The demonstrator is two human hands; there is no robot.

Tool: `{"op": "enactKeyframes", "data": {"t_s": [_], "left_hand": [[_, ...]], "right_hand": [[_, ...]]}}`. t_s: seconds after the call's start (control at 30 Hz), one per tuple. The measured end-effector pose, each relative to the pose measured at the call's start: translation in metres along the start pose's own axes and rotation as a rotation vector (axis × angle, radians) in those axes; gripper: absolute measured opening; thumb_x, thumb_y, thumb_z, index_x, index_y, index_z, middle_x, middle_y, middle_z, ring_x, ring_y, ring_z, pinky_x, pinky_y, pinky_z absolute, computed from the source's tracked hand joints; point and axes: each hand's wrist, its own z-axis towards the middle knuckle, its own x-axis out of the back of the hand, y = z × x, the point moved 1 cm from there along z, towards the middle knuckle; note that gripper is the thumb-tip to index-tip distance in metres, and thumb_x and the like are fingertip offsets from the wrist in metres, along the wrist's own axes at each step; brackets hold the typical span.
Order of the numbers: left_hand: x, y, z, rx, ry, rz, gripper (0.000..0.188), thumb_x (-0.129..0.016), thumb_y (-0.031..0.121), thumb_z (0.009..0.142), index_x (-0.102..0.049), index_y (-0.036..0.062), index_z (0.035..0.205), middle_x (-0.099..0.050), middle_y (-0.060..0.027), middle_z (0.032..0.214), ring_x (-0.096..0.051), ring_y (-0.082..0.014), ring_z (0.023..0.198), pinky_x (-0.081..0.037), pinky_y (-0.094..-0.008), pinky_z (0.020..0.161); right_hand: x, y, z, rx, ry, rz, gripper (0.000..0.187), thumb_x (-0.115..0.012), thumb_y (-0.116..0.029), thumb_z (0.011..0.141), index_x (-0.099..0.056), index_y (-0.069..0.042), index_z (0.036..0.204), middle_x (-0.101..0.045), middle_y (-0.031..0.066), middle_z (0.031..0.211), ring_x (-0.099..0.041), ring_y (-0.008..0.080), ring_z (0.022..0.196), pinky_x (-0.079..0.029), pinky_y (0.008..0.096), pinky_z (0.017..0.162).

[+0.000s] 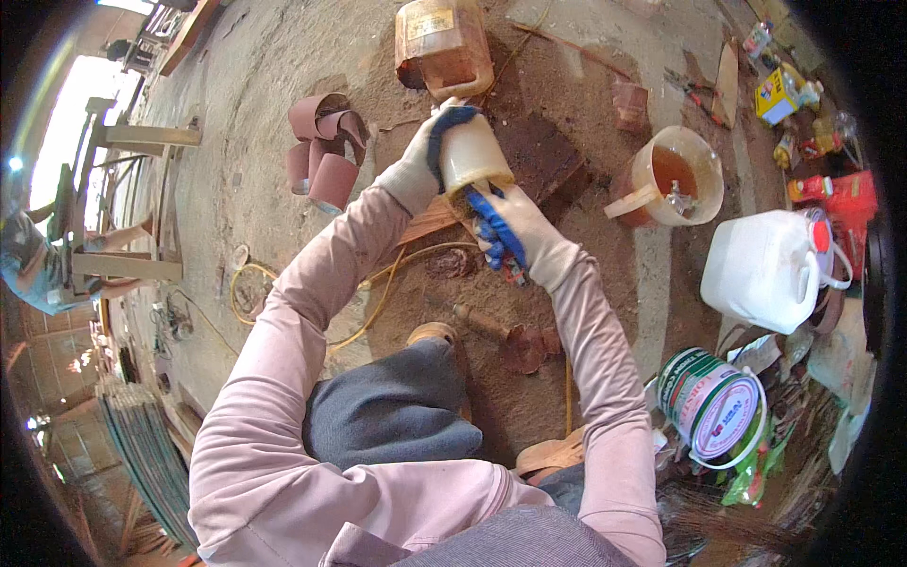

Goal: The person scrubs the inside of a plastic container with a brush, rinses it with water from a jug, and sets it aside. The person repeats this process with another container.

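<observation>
Both my hands are out in front of me in pale gloves with blue palms. My left hand is closed around a cream-coloured plastic tub, which is tilted with its lower end toward me. Right at that end is my right hand, its blue fingers curled together. Whatever those fingers hold is mostly hidden. Just beyond the tub stands a stained, squarish plastic container with a worn label. A dark brown slab lies on the ground to the right of the tub.
Rolled brown sanding strips lie to the left. On the right are a pitcher of amber liquid, a white jerrycan, a paint bucket and pliers. A yellow hose crosses the dusty floor. A person is beside a wooden frame.
</observation>
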Motion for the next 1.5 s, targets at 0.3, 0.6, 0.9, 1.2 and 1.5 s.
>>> {"op": "enactKeyframes", "data": {"t_s": [0.3,0.6,0.9,1.2,1.5], "left_hand": [[0.049,0.008,0.006,-0.303,-0.414,-0.009,0.034,-0.06,0.026,0.094,-0.056,0.0086,0.124,-0.067,-0.0108,0.114,-0.066,-0.0274,0.103,-0.053,-0.0428,0.096],[0.061,0.0,-0.001,-0.701,-0.171,1.039,0.044,-0.073,0.017,0.08,-0.058,0.0111,0.121,-0.07,-0.0049,0.11,-0.069,-0.0204,0.099,-0.057,-0.0354,0.091],[0.076,-0.01,0.014,-0.525,-0.313,0.774,0.053,-0.073,0.019,0.084,-0.053,0.012,0.132,-0.064,-0.0074,0.124,-0.061,-0.022,0.115,-0.044,-0.0368,0.108],[-0.004,-0.005,-0.015,0.066,0.021,-0.212,0.04,-0.066,0.054,0.086,-0.063,0.0142,0.089,-0.067,-0.0067,0.078,-0.066,-0.0227,0.068,-0.057,-0.042,0.069],[0.026,-0.014,-0.003,-0.246,0.348,-0.21,0.057,-0.085,0.022,0.074,-0.048,0.0143,0.117,-0.062,-0.0087,0.094,-0.066,-0.0255,0.076,-0.057,-0.0444,0.064]], "right_hand": [[-0.018,-0.011,-0.08,0.092,0.17,-0.099,0.023,-0.052,-0.035,0.103,-0.051,-0.013,0.096,-0.049,-0.0024,0.064,-0.046,0.0068,0.048,-0.039,0.0231,0.041],[0.009,-0.007,-0.13,0.404,0.614,-0.725,0.027,-0.049,-0.026,0.105,-0.054,-0.007,0.124,-0.053,-0.0015,0.078,-0.048,0.0046,0.061,-0.043,0.022,0.054],[-0.013,-0.03,-0.15,0.661,0.628,-1.175,0.013,-0.055,-0.013,0.098,-0.055,-0.001,0.102,-0.062,0.0219,0.079,-0.062,0.0406,0.068,-0.047,0.0469,0.058],[-0.034,-0.023,-0.108,0.605,0.677,-1.771,0.02,-0.05,-0.017,0.099,-0.054,-0.002,0.112,-0.064,0.0162,0.089,-0.067,0.0338,0.075,-0.053,0.0436,0.061],[-0.014,-0.007,-0.085,0.406,0.604,-2.137,0.022,-0.047,-0.021,0.102,-0.05,-0.001,0.113,-0.061,0.0139,0.092,-0.067,0.0322,0.077,-0.053,0.0408,0.06]]}}
